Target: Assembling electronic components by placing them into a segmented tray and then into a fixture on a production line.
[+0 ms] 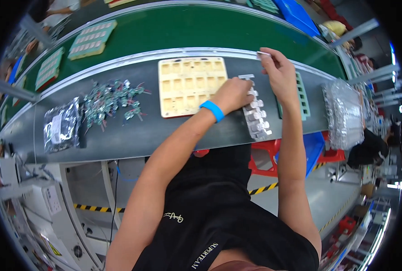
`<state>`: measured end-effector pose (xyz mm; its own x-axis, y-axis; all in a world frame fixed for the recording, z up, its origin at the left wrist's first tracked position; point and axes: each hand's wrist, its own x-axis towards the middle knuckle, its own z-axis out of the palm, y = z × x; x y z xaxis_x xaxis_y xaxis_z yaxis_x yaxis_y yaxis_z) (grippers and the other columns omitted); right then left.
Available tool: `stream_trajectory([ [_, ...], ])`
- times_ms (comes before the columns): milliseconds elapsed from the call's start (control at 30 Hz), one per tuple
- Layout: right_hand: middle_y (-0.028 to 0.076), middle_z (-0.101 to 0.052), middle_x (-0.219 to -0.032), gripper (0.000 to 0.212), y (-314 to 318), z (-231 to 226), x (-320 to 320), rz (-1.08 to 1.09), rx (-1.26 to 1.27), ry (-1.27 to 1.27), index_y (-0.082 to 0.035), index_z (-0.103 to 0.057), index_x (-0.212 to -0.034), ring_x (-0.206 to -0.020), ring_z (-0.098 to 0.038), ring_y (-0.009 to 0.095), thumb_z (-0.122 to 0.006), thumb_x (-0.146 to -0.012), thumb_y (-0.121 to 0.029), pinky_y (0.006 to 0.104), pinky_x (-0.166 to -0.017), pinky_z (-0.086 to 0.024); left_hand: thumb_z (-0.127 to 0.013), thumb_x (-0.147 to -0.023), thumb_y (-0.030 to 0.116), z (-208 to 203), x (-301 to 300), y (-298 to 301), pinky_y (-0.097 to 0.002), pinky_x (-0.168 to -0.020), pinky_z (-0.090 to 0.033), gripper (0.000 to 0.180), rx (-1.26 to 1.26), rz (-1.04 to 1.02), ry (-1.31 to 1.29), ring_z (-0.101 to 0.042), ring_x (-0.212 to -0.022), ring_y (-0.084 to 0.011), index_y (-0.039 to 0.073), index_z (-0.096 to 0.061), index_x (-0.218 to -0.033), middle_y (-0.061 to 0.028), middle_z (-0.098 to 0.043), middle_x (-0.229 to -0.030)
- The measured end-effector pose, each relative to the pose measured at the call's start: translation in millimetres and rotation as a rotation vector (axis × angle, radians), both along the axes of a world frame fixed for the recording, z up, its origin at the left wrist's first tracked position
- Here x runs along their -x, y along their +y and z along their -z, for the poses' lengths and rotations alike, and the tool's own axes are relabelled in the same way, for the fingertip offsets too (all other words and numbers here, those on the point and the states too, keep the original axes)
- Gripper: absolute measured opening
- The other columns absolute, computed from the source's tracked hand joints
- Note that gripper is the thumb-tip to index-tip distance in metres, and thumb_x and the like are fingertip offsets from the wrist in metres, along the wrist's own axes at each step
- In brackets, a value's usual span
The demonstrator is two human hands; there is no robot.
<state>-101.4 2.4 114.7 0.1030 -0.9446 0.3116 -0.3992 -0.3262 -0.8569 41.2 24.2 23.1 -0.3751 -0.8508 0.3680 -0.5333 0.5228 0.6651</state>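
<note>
My left hand [232, 95], with a blue band at the wrist, reaches over the right edge of the cream tray [172, 100]. Its curled fingers touch the upper part of a strip of translucent white plastic parts [257, 121]; whatever they pinch is hidden. My right hand [281, 76] is raised above the far side of the bench, beyond the strip. Between its thumb and forefinger is a small, thin white piece [263, 53]. The cream tray has rows of square pockets. Partly behind my right forearm lies a green slotted tray [303, 97].
Left of the cream tray spreads a pile of small wired circuit boards [108, 101], beside a silvery plastic bag [62, 126]. Bubble-wrapped trays [343, 113] stand at the bench's right end. Filled green trays [92, 39] rest on the green conveyor belt [165, 31] beyond a metal rail.
</note>
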Motion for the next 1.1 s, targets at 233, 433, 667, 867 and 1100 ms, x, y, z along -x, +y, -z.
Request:
stream_trajectory([
  [233, 0.004, -0.071, -0.091, 0.030, 19, 8, 21, 0.056, -0.087, 0.008, 0.000, -0.068, -0.115, -0.078, -0.061, 0.008, -0.064, -0.095, -0.022, 0.0251, -0.070, -0.051, -0.071, -0.081, 0.024, -8, -1, 1, -0.0450, -0.074, -0.054, 0.027, -0.080, 0.094, 0.010, -0.068, -0.077, -0.0380, -0.001, -0.067, -0.088, -0.0200, -0.069, -0.082],
  [433, 0.005, -0.066, -0.102, 0.032, 24, 30, 32, 0.084, -0.170, -0.188, -0.001, -0.065, -0.122, -0.089, -0.063, 0.012, -0.059, -0.100, -0.024, 0.0278, -0.080, -0.055, -0.071, -0.081, 0.024, -6, 9, -13, -0.0458, -0.076, -0.054, 0.026, -0.074, 0.103, -0.018, -0.068, -0.081, -0.0385, 0.000, -0.068, -0.090, -0.0205, -0.070, -0.084],
  [667, 0.009, -0.065, -0.109, 0.035, 29, 61, 40, 0.193, -0.238, -0.546, 0.002, -0.062, -0.123, -0.096, -0.065, 0.017, -0.060, -0.100, -0.024, 0.0318, -0.082, -0.056, -0.069, -0.079, 0.028, 0, 14, -35, -0.0462, -0.078, -0.054, 0.028, -0.077, 0.215, -0.003, -0.067, -0.085, -0.0384, 0.004, -0.069, -0.093, -0.0189, -0.071, -0.089],
  [867, 0.008, -0.067, -0.105, 0.040, 28, 65, 41, 0.213, -0.180, -0.385, 0.005, -0.062, -0.122, -0.093, -0.065, 0.014, -0.063, -0.099, -0.027, 0.0270, -0.079, -0.054, -0.069, -0.082, 0.023, -3, 7, -34, -0.0449, -0.070, -0.050, 0.027, -0.006, 0.299, -0.020, -0.063, -0.077, -0.0363, -0.001, -0.058, -0.091, -0.0186, -0.064, -0.083],
  [1100, 0.009, -0.066, -0.104, 0.035, 35, 63, 43, 0.191, -0.209, -0.497, 0.005, -0.061, -0.124, -0.093, -0.065, 0.015, -0.059, -0.101, -0.022, 0.0301, -0.086, -0.056, -0.069, -0.082, 0.020, -9, -15, -25, -0.0412, -0.076, -0.053, 0.028, -0.079, 0.188, 0.007, -0.066, -0.083, -0.0339, -0.003, -0.061, -0.096, -0.0172, -0.067, -0.088],
])
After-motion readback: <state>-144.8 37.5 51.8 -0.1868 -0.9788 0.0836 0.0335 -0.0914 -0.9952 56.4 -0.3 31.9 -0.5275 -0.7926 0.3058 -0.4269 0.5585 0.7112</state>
